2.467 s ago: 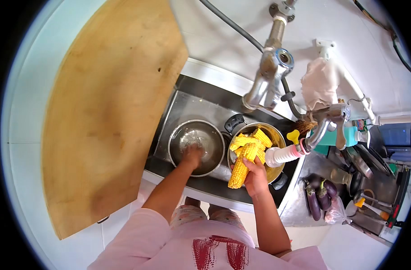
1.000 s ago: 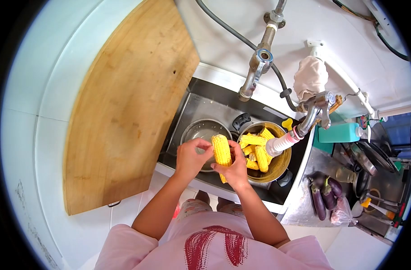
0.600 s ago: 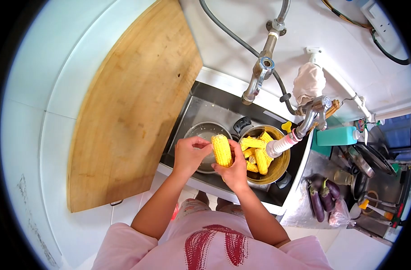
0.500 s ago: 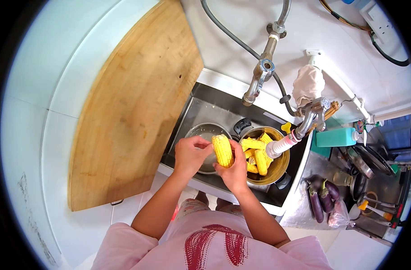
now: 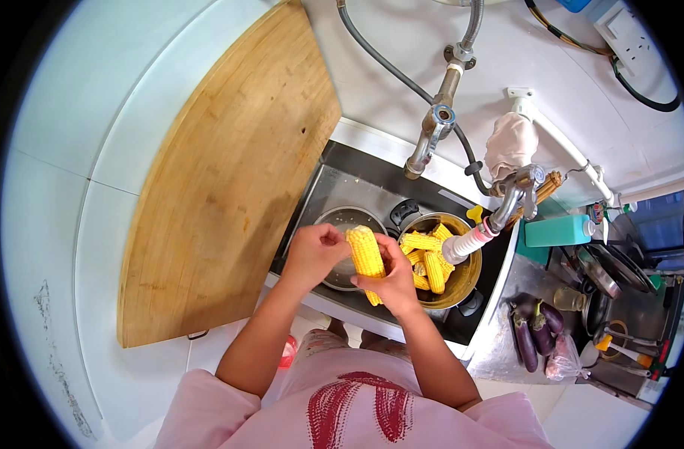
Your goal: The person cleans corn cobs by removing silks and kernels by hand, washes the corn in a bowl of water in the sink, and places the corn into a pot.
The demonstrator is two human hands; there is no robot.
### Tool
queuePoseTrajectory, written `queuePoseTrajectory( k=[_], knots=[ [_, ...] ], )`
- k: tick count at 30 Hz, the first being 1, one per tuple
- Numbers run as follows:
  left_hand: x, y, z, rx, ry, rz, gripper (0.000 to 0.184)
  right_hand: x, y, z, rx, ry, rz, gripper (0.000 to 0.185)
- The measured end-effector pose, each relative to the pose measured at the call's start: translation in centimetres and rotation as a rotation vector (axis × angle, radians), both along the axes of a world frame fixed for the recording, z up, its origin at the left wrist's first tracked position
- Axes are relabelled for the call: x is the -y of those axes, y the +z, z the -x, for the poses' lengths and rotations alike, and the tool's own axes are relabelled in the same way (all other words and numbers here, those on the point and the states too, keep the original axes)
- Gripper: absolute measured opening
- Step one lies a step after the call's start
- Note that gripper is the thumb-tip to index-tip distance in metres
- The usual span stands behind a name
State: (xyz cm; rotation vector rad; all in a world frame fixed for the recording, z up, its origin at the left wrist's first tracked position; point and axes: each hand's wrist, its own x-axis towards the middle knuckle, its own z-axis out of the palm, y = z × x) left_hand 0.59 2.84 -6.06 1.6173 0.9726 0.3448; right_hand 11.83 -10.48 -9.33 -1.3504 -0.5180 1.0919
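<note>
An ear of yellow corn (image 5: 366, 262) is held upright, slightly tilted, in my right hand (image 5: 394, 280), its fingers wrapped round the ear's right side. My left hand (image 5: 310, 254) is at the left of the ear's top end, thumb and fingertips pinched together; what they hold, if anything, is too small to make out. Below the hands a metal bowl (image 5: 340, 213), partly hidden, sits in the sink (image 5: 342, 179). To its right stands a pot (image 5: 468, 280) with several pieces of corn (image 5: 435, 271) in it.
A large wooden board (image 5: 222, 179) leans at the left. Above the sink are a faucet (image 5: 432, 138) and a second one with a white-and-pink spout (image 5: 465, 243) over the pot. Eggplants (image 5: 524, 340), a plastic bag (image 5: 563, 358) and a teal bottle (image 5: 559, 230) are on the right counter.
My left hand has come out of the bowl up to the corn. The ear has moved left, from over the pot to over the bowl, still in my right hand.
</note>
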Motion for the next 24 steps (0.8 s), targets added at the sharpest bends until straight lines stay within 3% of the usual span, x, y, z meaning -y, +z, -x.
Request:
queuePoseTrajectory(
  k=[2, 6, 8, 12, 14, 18, 20, 21, 23, 24],
  knots=[
    [-1.0, 1.3, 0.4, 0.069, -0.005, 0.337, 0.006, 0.2, 0.3, -0.5, -0.056, 0.039, -0.043, 0.071],
    [-1.5, 1.3, 1.1, 0.197, 0.009, 0.41, 0.003, 0.2, 1.3, -0.5, -0.238, 0.085, -0.102, 0.073],
    [-1.5, 1.0, 1.2, 0.379, 0.114, 0.646, 0.003, 0.3, 1.4, -0.6, -0.317, 0.079, -0.115, 0.074],
    [-1.7, 1.4, 1.3, 0.483, 0.186, 0.706, 0.002, 0.6, 1.3, -0.8, -0.445, 0.058, -0.116, 0.073],
    [-1.5, 1.6, 0.9, 0.047, 0.082, 0.229, 0.003, 0.5, 0.9, -0.9, -0.471, 0.057, -0.118, 0.072],
    [-1.0, 0.3, 1.2, 0.102, 0.02, 0.055, 0.007, 0.2, 0.9, -0.9, -0.517, 0.055, -0.088, 0.068],
    [-0.3, 0.8, 1.1, 0.041, -0.012, -0.415, 0.013, 0.0, 0.9, -0.7, -0.471, 0.037, -0.09, 0.067],
    [0.1, 1.3, 0.9, 0.041, -0.012, -0.414, 0.013, -0.1, 0.9, -0.6, -0.423, 0.019, -0.093, 0.066],
    [1.0, 2.3, 0.4, 0.046, -0.025, -0.72, 0.016, -0.3, 0.9, -0.3, -0.394, 0.004, -0.078, 0.066],
    [1.3, 2.1, 0.3, 0.045, -0.025, -0.721, 0.016, -0.4, 0.9, -0.2, -0.363, -0.012, -0.065, 0.066]
  ],
)
